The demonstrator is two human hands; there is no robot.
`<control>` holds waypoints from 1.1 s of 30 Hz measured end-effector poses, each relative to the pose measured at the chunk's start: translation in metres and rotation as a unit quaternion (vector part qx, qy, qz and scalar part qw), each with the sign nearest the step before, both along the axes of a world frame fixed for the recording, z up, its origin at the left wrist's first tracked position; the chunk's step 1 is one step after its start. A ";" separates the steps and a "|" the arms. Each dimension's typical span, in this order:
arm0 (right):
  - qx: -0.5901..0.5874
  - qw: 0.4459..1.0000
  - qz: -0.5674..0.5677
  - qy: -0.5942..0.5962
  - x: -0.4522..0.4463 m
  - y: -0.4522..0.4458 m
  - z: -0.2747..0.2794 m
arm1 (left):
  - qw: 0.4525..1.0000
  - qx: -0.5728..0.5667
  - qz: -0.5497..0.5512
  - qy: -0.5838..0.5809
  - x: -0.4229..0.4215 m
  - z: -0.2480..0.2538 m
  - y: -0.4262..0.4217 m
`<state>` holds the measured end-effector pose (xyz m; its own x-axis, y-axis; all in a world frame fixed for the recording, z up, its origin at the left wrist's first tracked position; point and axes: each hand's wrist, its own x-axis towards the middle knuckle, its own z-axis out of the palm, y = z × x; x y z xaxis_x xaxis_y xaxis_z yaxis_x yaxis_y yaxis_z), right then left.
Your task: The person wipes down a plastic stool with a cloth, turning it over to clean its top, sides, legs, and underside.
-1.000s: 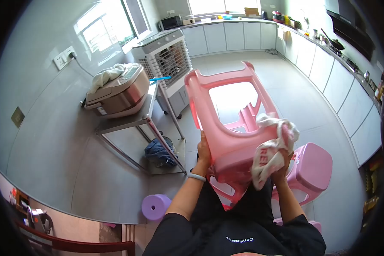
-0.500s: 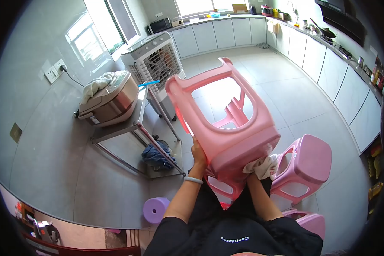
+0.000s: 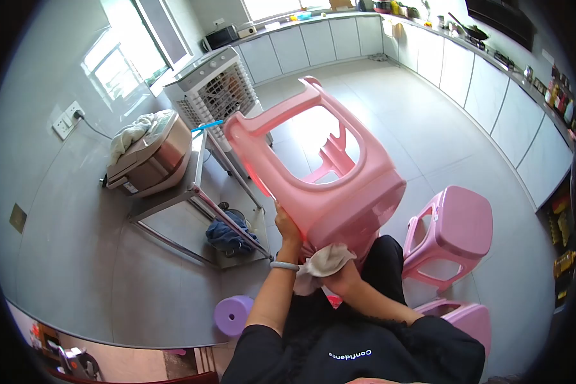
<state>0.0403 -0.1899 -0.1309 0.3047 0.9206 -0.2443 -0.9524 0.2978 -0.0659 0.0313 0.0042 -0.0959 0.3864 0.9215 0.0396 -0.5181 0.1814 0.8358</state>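
A pink plastic stool (image 3: 339, 198) is tilted on its side in front of me, its legs pointing away and its seat toward me. My left hand (image 3: 287, 225) grips the stool's left edge near the seat. My right hand (image 3: 344, 279) is closed on a whitish cloth (image 3: 326, 261), which lies against the lower part of the seat, close to my left wrist. The fingers of my right hand are partly covered by the cloth.
Pink stools stand at the right (image 3: 464, 221) and lower right (image 3: 470, 323). A purple round stool (image 3: 232, 315) is at lower left. A metal stand (image 3: 197, 187) bears a rice cooker (image 3: 153, 157); an air cooler (image 3: 217, 89) stands behind. Counters line the back and right.
My right hand and the cloth have moved left across the stool's seat, from its right side to near my left wrist. The view has shifted, and my left hand keeps its hold.
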 end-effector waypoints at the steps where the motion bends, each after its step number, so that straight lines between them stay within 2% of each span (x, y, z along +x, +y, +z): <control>1: 0.013 0.999 0.020 0.025 0.005 -0.011 0.023 | 1.000 0.001 -0.003 -0.011 -0.002 0.008 -0.006; 3: 0.042 0.995 0.056 0.071 0.021 -0.029 0.063 | 1.000 -0.002 -0.012 -0.028 -0.003 0.016 -0.011; 4: -0.002 0.995 0.052 0.087 0.033 -0.035 0.065 | 0.999 -0.007 -0.017 -0.034 -0.003 0.017 -0.012; 6: 0.073 0.996 -0.008 0.042 0.056 -0.055 0.072 | 0.999 -0.008 -0.026 -0.039 -0.005 0.019 -0.014; 8: 0.127 0.971 -0.195 -0.048 0.084 -0.059 0.090 | 0.999 0.000 -0.036 -0.037 -0.007 0.023 -0.017; 10: -0.044 0.915 -0.369 -0.160 0.111 -0.061 0.125 | 0.999 0.031 -0.032 -0.018 -0.009 0.027 -0.020; 12: 0.055 0.907 -0.339 -0.245 0.183 -0.062 0.049 | 0.999 0.033 -0.033 -0.025 -0.011 0.028 -0.024; 13: -0.062 0.848 -0.388 -0.356 0.205 -0.057 0.026 | 0.998 0.021 -0.034 -0.043 -0.011 0.029 -0.024; 14: -0.198 0.766 -0.423 -0.441 0.226 -0.051 0.004 | 0.997 0.008 -0.036 -0.060 -0.009 0.030 -0.024; 15: -0.026 0.911 -0.353 -0.213 0.229 -0.046 0.012 | 0.998 0.011 -0.036 -0.059 -0.008 0.029 -0.023; 17: -0.103 0.919 -0.316 -0.212 0.248 -0.033 -0.011 | 0.998 0.017 -0.038 -0.055 -0.009 0.025 -0.019; 19: -0.037 0.920 -0.301 -0.247 0.278 -0.024 -0.063 | 0.997 0.032 -0.057 -0.038 -0.012 0.018 -0.012; 21: -0.116 0.924 -0.292 -0.220 0.261 -0.036 -0.018 | 0.998 0.027 -0.059 -0.028 -0.014 0.011 -0.007; 22: -0.123 0.930 -0.267 -0.222 0.272 -0.035 -0.022 | 0.995 0.084 -0.048 0.029 -0.015 0.011 -0.007; 24: -0.147 0.933 -0.216 -0.248 0.313 -0.023 -0.059 | 0.994 0.060 -0.087 -0.020 -0.017 0.012 -0.008; 26: -0.104 0.947 -0.153 -0.264 0.322 -0.015 -0.054 | 0.991 0.035 -0.119 -0.054 -0.021 0.009 -0.006; 28: -0.034 0.960 -0.084 -0.264 0.322 -0.013 -0.040 | 0.992 0.052 -0.112 -0.033 -0.026 0.005 -0.007; 32: 0.087 0.974 0.014 -0.210 0.326 -0.013 -0.031 | 0.987 -0.002 -0.141 -0.081 -0.031 0.013 -0.017; 33: 0.104 0.976 0.022 -0.188 0.325 -0.013 -0.034 | 0.990 0.033 -0.126 -0.048 -0.034 -0.001 -0.012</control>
